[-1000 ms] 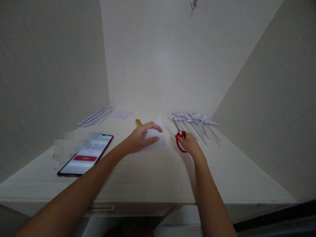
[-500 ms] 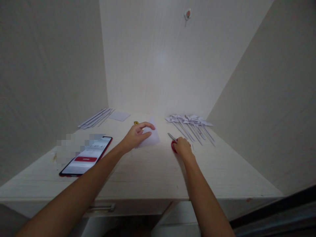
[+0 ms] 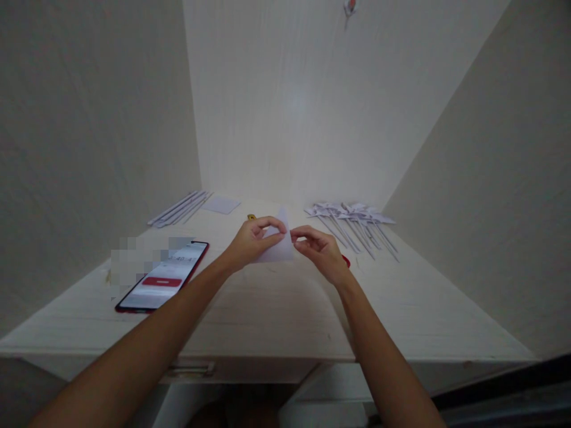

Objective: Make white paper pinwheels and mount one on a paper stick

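My left hand (image 3: 254,240) pinches the top of a white folded sheet of paper (image 3: 277,249) in the middle of the pale wooden desk (image 3: 276,309). My right hand (image 3: 319,249) pinches the same paper at its right edge, fingertips almost meeting those of the left. The red-handled scissors (image 3: 345,260) lie on the desk just behind my right wrist, mostly hidden by it. A yellow utility knife (image 3: 251,217) peeks out behind my left hand.
A red-edged phone (image 3: 165,282) with a lit screen lies at the left. Rolled paper sticks (image 3: 178,208) and a small white card (image 3: 222,205) lie at the back left. A heap of finished paper pinwheels (image 3: 354,221) lies at the back right. Walls close in on three sides.
My right hand set the scissors down on the desk and moved left to take hold of the paper. My left hand stayed on the paper and lifted its top edge.
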A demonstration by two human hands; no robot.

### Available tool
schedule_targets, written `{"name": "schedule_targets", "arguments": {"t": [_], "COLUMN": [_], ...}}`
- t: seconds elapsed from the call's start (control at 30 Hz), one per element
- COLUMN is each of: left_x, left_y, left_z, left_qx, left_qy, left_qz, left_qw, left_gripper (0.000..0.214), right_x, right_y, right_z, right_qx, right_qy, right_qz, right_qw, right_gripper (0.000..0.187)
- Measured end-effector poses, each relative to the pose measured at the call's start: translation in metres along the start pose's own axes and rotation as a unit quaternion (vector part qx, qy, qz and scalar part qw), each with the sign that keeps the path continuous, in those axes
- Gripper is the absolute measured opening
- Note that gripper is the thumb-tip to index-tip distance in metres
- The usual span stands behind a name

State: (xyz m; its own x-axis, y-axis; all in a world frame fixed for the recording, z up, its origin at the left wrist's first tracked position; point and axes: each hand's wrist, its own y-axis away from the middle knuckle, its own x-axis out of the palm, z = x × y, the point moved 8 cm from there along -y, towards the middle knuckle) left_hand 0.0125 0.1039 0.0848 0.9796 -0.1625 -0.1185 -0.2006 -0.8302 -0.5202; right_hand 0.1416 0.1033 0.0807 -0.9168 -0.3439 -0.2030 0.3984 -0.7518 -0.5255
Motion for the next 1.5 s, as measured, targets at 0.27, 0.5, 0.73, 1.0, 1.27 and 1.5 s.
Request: {"name": "schedule_targets", "arguments": {"t": [0.27,0.5,0.73,1.0,1.27,1.5], "left_x": [0.006,0.003,0.002,0.002,0.006,0.004], "left_y": [0.000,0.002,0.001,-0.001,0.002,0.003], "left_z": [0.008,0.012,0.011,0.013,0.036,0.028], "left_qx": [-0.026,-0.050,-0.050,0.014,-0.122,-0.105], "left_qy": [-0.014,-0.018,-0.025,-0.011,0.043,-0.013], "left_qz": [0.029,0.001,-0.005,-0.017,-0.003,0.015], "left_qw": [0.999,0.999,0.998,1.000,0.992,0.994], "left_gripper": [0.015,0.015,0.014,0.025,0.041,0.025], "right_x": [-0.003,-0.049,-0.074,0.000,-0.002,-0.017], "right_y": [0.000,0.004,0.014,0.001,0.001,0.002], "right_z": [-0.015,-0.026,-0.014,-0.038,-0.035,-0.040], "right_qx": [0.062,0.064,0.076,0.135,0.128,0.137], "right_qy": [0.009,0.040,0.407,0.001,-0.001,-0.067], "right_qz": [-0.034,-0.227,-0.289,-0.012,-0.050,-0.083], "right_qw": [0.997,0.971,0.863,0.991,0.990,0.985], "right_gripper": [0.009,0.016,0.024,0.034,0.028,0.031]}}
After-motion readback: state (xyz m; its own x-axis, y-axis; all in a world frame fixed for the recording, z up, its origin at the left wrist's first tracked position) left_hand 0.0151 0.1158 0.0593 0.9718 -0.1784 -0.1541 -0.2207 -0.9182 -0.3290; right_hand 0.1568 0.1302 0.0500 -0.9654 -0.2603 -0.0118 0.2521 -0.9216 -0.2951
